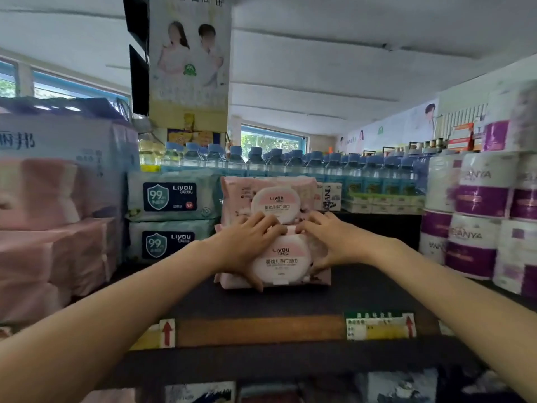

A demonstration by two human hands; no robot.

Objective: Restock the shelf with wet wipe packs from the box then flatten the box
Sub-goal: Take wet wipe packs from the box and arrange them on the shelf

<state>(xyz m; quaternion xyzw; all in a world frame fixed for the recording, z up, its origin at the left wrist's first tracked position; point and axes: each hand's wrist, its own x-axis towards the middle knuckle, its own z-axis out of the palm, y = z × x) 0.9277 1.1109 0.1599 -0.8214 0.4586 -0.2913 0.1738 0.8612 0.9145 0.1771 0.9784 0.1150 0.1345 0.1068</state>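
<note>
Both hands on lower pink wipe pack (279, 261), shelf (290, 298) centre: left hand (247, 242) fingers curled round its 9 o'clock side, right hand (328, 239) gripping 3 o'clock side; upper pink pack (270, 196) stacked at 12 o'clock

Wipe packs (276, 228) stacked (two high) on shelf (261, 301), bottles (319, 167) behind.

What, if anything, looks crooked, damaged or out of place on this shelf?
Nothing stands out. The two pink wipe packs sit stacked and squarely front-facing beside the green packs, with the left hand and right hand gripping the lower one. No torn packaging or spills show.
</note>
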